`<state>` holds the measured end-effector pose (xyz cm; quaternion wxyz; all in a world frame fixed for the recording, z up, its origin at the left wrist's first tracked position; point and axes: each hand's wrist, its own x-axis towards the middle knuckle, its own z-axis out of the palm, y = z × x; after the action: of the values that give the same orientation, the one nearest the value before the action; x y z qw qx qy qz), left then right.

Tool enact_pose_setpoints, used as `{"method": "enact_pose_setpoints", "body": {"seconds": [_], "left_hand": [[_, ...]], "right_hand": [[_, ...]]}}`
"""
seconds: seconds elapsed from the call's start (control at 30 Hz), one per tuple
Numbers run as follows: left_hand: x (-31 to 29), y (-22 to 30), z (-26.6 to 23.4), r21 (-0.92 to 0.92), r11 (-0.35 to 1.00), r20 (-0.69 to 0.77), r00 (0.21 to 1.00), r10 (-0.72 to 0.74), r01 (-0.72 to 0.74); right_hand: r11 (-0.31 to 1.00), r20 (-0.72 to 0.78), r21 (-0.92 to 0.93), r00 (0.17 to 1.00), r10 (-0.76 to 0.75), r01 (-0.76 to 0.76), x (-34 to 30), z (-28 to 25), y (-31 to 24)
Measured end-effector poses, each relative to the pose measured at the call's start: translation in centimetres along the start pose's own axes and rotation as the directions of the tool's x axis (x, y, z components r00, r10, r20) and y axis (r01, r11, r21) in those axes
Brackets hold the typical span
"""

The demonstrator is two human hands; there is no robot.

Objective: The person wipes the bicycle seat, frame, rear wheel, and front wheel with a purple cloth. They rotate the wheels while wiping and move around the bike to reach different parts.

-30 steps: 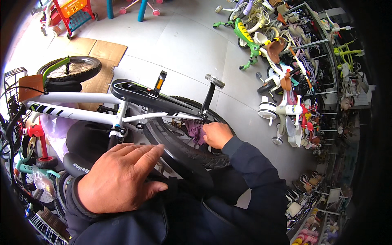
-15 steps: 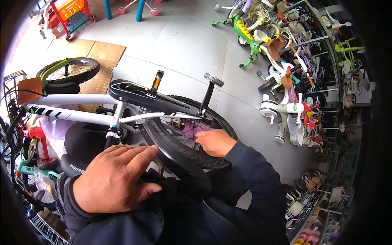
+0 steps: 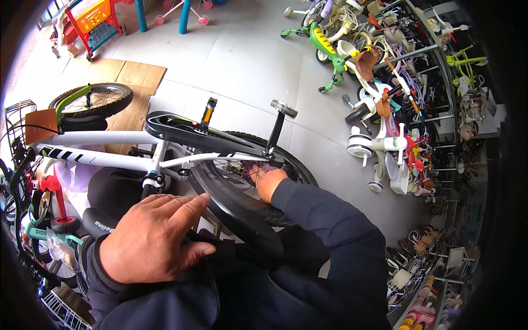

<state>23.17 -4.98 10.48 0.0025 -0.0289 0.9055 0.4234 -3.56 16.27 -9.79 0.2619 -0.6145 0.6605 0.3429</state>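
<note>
A white bicycle [image 3: 104,157] with black and green stripes lies across the view in front of me. My right hand [image 3: 268,183] reaches among the spokes of its rear wheel [image 3: 303,171], closed around a purple-pink cloth [image 3: 248,169] near the hub. Part of the cloth and the fingertips are hidden by spokes and the hand itself. My left hand [image 3: 157,239] is held palm down, fingers stretched out and thumb apart, above the black saddle [image 3: 98,221]. Its fingertips are beside the black mudguard [image 3: 234,217]; contact cannot be told. Nothing shows in that hand.
A pedal [image 3: 284,108] sticks up beyond the rear wheel. Flattened cardboard [image 3: 140,77] lies under the front wheel [image 3: 113,100]. Children's ride-on toys, one a green balance bike [image 3: 330,52], crowd the shelves at right. A toy trolley [image 3: 93,25] stands far left.
My right hand has moved left and deeper between the spokes with the cloth, towards the hub. The left hand has stayed almost in place.
</note>
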Motion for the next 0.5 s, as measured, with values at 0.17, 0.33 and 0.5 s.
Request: {"method": "enact_pose_setpoints", "body": {"seconds": [0.17,0.33,0.5], "left_hand": [[-0.3,0.0,-0.2,-0.019,1.0,0.017,1.0,-0.015,0.015],[-0.4,-0.2,0.0,-0.029,1.0,-0.001,1.0,-0.011,0.011],[-0.6,-0.1,0.2,-0.006,1.0,-0.047,0.999,0.028,-0.029]], "right_hand": [[0.996,0.032,0.058,0.997,0.071,-0.072,1.3,-1.0,-1.0],[0.977,0.063,0.167,0.991,0.12,-0.13,1.0,-1.8,-0.5],[0.98,0.119,0.191,0.992,0.041,-0.064,-0.1,-2.3,0.7]]}}
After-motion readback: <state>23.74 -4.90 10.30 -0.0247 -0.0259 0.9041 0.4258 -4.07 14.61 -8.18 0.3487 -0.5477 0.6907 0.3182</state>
